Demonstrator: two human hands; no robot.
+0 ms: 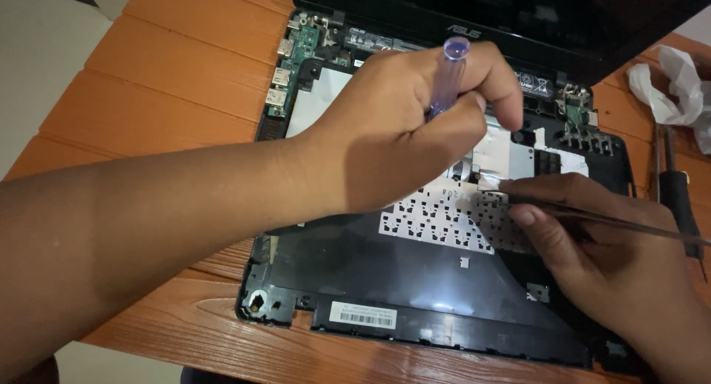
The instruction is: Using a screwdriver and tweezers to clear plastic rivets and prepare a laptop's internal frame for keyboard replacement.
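Head view — laptop shell (415, 280) under both hands | left hand (404, 125) grips screwdriver (449, 73) | right hand (592, 239) pinches tweezers (629, 222)

place: small repair bench — opened laptop (444, 295) | orange wooden table (185, 65) | spare tool (678, 199) lying by

The tabletop (185, 65) is showing orange wood planks with a matt, grained finish; the opened laptop shell (415, 280) is looking like smooth black plastic, faintly glossy; at its 12 o'clock a silvery metal plate (511, 158) is shining; the screwdriver handle (449, 73) is gleaming as clear violet plastic; thin dark metal tweezers (629, 225) are glinting dully; crumpled white plastic (678, 88) is lying at 2 o'clock.
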